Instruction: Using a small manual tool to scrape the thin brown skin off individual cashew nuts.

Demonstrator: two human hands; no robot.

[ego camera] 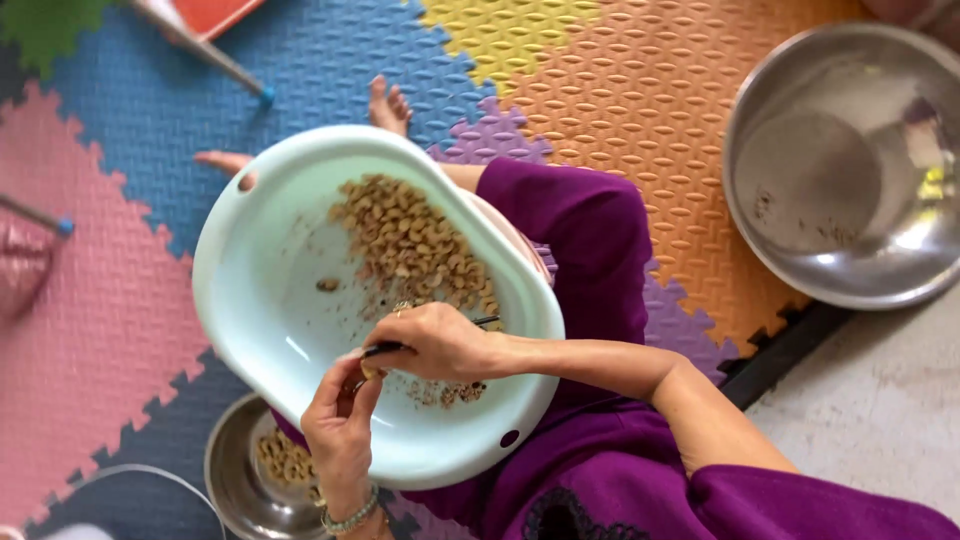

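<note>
A pale green plastic basin rests on my lap, holding a heap of tan cashew nuts along its far side and some dark skin scraps near me. My right hand grips a thin dark knife over the basin. My left hand, with a beaded bracelet on the wrist, pinches a single nut at the knife's tip.
A small steel bowl with peeled nuts sits below the basin on the left. A large steel bowl stands at the right on colourful foam mats. My bare feet show beyond the basin. Bare concrete floor lies at lower right.
</note>
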